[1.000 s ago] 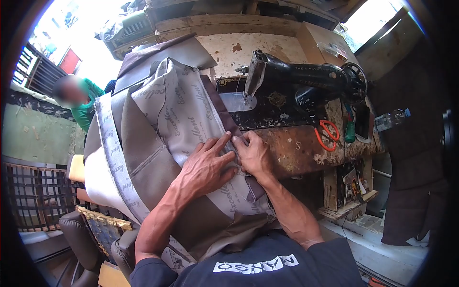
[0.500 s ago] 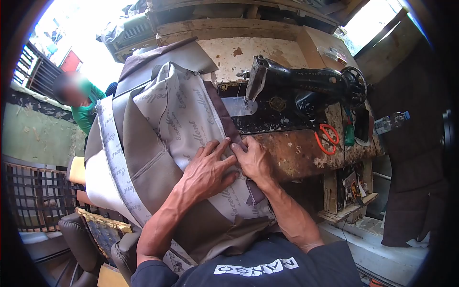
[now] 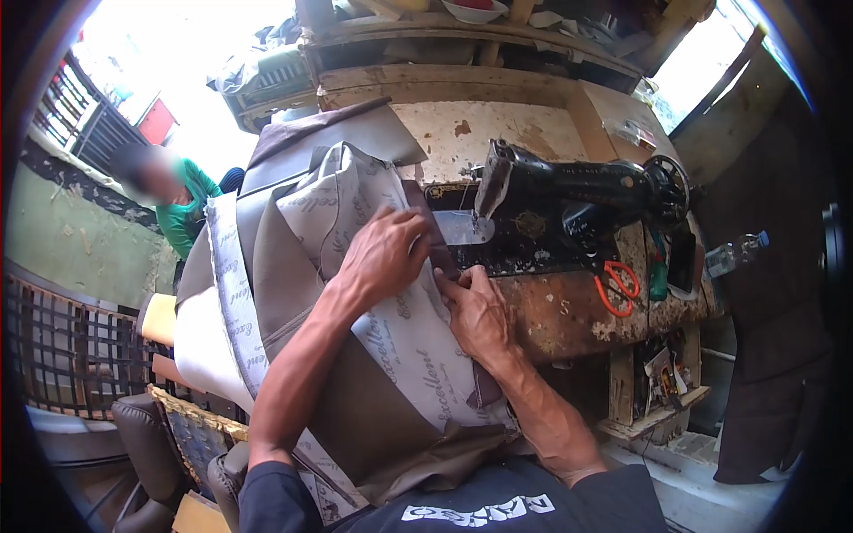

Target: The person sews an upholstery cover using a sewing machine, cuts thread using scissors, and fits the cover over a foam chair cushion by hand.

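A large grey-brown upholstery cover [image 3: 413, 369], its pale backing printed "Excellent", spreads over my lap and the table's left side. Along its right edge runs a dark brown strip [image 3: 418, 202]. My left hand [image 3: 384, 253] is closed on this edge, its fingertips curled out of sight. Nearer me, my right hand [image 3: 482, 313] pinches the same edge between thumb and fingers. Just beyond the edge stands a black sewing machine [image 3: 577, 188], its needle end close to the strip. No part of the cover lies under the needle.
Orange-handled scissors [image 3: 619, 289] and a green-handled tool [image 3: 658, 281] lie right of the machine. A clear plastic bottle [image 3: 737, 255] is farther right. Below the tabletop hangs a small wooden shelf [image 3: 656, 413]. A person in green [image 3: 189, 206] is at the far left.
My left hand has slid up along the edge, away from my right hand, and its spread fingers have curled in. My right hand stays at the edge. The view has shifted slightly.
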The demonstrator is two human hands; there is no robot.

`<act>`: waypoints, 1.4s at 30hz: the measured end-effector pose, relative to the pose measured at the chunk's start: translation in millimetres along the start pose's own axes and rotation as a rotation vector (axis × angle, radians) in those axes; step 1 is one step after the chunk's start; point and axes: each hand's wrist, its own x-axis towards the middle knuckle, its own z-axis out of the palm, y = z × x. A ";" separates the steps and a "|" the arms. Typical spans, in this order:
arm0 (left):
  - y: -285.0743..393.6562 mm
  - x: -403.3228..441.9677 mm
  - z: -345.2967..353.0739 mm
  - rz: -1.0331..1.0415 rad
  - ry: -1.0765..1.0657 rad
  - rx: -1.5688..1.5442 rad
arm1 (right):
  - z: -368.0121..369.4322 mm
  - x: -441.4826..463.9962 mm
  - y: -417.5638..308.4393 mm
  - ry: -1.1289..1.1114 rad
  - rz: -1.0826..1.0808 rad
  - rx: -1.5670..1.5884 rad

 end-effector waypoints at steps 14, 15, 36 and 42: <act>-40.7 18.2 44.9 -0.114 0.048 0.244 | -0.4 1.4 3.6 -0.012 0.006 0.025; -40.6 17.0 45.6 -0.114 0.068 0.233 | -1.0 0.2 3.8 -0.010 0.008 0.024; -49.1 26.2 48.8 -0.074 0.096 0.264 | -1.8 3.2 6.5 -0.021 0.002 0.027; -94.1 59.9 47.7 -0.111 0.178 0.028 | 0.9 3.0 7.9 -0.008 -0.029 0.002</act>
